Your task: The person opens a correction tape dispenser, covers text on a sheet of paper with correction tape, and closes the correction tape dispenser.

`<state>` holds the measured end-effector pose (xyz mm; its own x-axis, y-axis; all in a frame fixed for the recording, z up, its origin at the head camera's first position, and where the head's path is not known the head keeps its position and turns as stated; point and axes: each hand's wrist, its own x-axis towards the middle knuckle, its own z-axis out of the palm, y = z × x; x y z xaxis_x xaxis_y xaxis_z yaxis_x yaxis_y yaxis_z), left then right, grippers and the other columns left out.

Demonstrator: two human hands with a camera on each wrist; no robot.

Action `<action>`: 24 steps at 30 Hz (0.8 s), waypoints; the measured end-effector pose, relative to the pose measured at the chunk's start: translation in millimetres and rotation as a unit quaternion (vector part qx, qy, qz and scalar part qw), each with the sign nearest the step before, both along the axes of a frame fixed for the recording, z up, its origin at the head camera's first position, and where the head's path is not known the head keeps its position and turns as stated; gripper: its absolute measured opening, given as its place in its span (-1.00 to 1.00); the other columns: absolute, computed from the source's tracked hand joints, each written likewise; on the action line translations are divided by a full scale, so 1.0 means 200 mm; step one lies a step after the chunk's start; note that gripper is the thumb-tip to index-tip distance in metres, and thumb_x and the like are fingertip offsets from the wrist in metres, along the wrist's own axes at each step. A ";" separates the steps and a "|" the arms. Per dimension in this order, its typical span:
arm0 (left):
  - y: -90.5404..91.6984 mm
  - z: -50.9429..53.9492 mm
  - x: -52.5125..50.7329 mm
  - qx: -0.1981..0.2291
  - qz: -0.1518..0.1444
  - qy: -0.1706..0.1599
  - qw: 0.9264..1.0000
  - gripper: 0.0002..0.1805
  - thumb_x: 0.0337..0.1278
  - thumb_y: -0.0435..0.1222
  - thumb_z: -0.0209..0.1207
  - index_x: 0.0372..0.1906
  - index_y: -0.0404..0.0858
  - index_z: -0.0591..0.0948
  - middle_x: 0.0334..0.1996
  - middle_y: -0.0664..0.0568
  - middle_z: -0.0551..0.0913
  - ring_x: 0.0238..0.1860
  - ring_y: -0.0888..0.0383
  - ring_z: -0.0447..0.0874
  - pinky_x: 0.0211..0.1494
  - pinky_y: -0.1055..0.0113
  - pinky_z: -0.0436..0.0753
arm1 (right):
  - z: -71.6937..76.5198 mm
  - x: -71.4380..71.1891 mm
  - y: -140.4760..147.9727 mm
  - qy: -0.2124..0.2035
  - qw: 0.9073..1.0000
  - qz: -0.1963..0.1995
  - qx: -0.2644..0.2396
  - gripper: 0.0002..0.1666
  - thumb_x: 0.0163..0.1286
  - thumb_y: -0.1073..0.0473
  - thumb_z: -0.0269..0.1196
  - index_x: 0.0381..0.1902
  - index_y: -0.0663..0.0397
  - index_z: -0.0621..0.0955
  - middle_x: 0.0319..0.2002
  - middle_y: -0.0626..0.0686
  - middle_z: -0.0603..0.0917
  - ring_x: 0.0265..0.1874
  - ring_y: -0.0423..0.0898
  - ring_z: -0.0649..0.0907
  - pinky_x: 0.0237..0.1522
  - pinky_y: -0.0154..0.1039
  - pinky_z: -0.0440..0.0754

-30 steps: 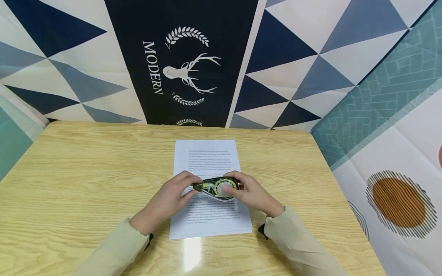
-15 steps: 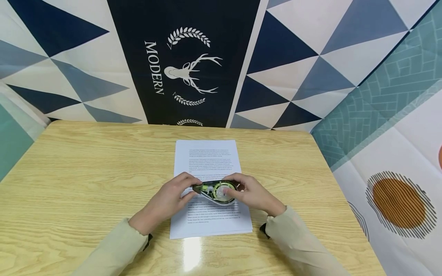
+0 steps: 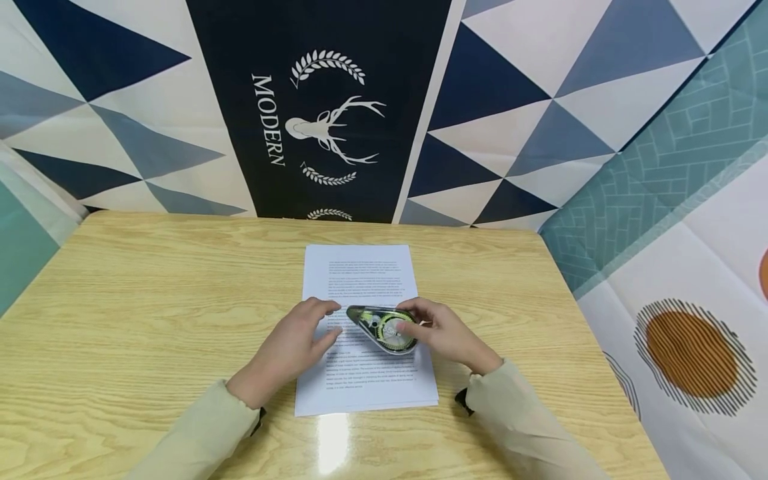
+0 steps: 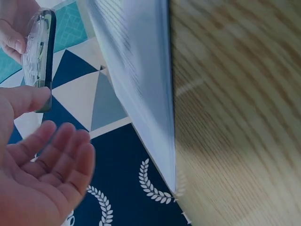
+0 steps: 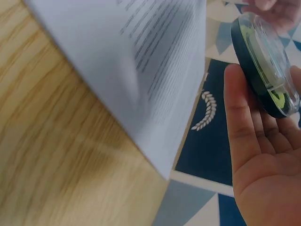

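A correction tape [image 3: 377,323] with a clear case and green-and-black inside is held above the printed sheets of paper [image 3: 366,393] in the head view. My right hand [image 3: 451,339] grips its wide round end, thumb on the clear face and fingers behind it. Its dark narrow tip points left and away from me. Just left of that tip is my left hand [image 3: 291,343], thumb and fingers apart with nothing between them. In the right wrist view the correction tape [image 5: 263,66] leans against the fingers of the right hand [image 5: 268,160].
The paper lies on a wood-grain table [image 3: 180,300], which runs back to a wall hung with patterned cloth [image 3: 336,133]. More patterned cloth [image 3: 672,333] hangs past the table's right edge.
My left hand has let go of the correction tape's narrow tip and its fingers have spread. The right hand has tilted the tape, its tip swinging farther from me and slightly right.
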<state>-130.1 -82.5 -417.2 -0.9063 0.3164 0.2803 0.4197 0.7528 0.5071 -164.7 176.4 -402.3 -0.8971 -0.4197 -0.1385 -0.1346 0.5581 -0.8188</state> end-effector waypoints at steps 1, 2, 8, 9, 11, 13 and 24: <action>0.00 0.00 0.00 -0.008 0.009 -0.005 1.000 -0.64 0.10 -0.24 0.25 -0.01 -0.29 0.55 -0.13 -0.04 0.61 -0.03 0.04 0.59 0.07 0.17 0.57 | 0.00 -0.01 0.01 0.001 1.000 -0.008 -0.003 -0.58 0.30 0.00 0.22 0.05 0.05 0.55 -0.20 0.04 0.59 -0.22 -0.09 0.50 -0.15 -0.23 0.46; 0.00 -0.01 -0.01 -0.014 0.015 -0.009 1.000 -0.65 0.10 -0.24 0.24 -0.03 -0.30 0.56 -0.14 -0.05 0.61 -0.03 0.02 0.58 0.07 0.16 0.56 | -0.01 -0.01 0.02 0.003 1.000 -0.016 -0.006 -0.58 0.30 0.00 0.22 0.05 0.07 0.55 -0.18 0.05 0.60 -0.21 -0.09 0.51 -0.14 -0.22 0.45; 0.00 -0.03 -0.03 -0.053 0.041 -0.020 0.998 -0.74 0.10 -0.25 0.23 -0.16 -0.34 0.60 -0.23 -0.08 0.62 -0.12 0.00 0.58 -0.01 0.16 0.56 | -0.04 -0.06 0.09 -0.008 0.997 -0.078 -0.011 -0.56 0.33 0.04 0.19 0.09 0.15 0.52 -0.08 0.11 0.62 -0.13 -0.08 0.57 -0.06 -0.22 0.50; 0.00 -0.03 -0.03 -0.061 0.045 -0.019 0.997 -0.75 0.09 -0.25 0.23 -0.17 -0.34 0.60 -0.25 -0.07 0.61 -0.14 0.01 0.57 -0.04 0.18 0.57 | -0.04 -0.07 0.11 -0.013 0.996 -0.093 -0.013 -0.54 0.34 0.03 0.18 0.11 0.16 0.50 -0.09 0.13 0.61 -0.14 -0.08 0.58 -0.06 -0.24 0.51; 0.00 -0.04 -0.04 -0.073 0.052 -0.017 0.996 -0.75 0.08 -0.26 0.24 -0.19 -0.35 0.61 -0.28 -0.05 0.61 -0.18 0.02 0.57 -0.08 0.19 0.57 | -0.06 -0.09 0.14 -0.025 0.992 -0.122 -0.016 -0.51 0.35 0.01 0.17 0.14 0.17 0.48 -0.09 0.13 0.60 -0.16 -0.10 0.57 -0.10 -0.30 0.53; 0.00 -0.06 -0.04 -0.083 0.057 -0.014 0.995 -0.76 0.07 -0.27 0.25 -0.20 -0.35 0.62 -0.31 -0.04 0.61 -0.22 0.04 0.56 -0.12 0.21 0.57 | -0.07 -0.10 0.17 -0.038 0.987 -0.151 -0.027 -0.49 0.36 0.00 0.15 0.16 0.19 0.46 -0.09 0.15 0.58 -0.20 -0.13 0.56 -0.15 -0.33 0.56; 0.01 -0.09 -0.07 -0.105 0.056 -0.021 0.993 -0.76 0.03 -0.28 0.28 -0.22 -0.36 0.63 -0.36 -0.03 0.61 -0.31 0.06 0.54 -0.22 0.25 0.56 | -0.14 -0.18 0.35 -0.080 0.952 -0.276 -0.105 -0.45 0.43 0.06 0.05 0.21 0.36 0.37 -0.25 0.02 0.58 -0.45 -0.32 0.61 -0.30 -0.38 0.65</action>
<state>-144.6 -80.2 -435.2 -0.9487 0.2598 0.1803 0.3087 0.8851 0.3484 -201.4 246.1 -431.3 -0.9637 0.0766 -0.2560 0.2667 0.3287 -0.9060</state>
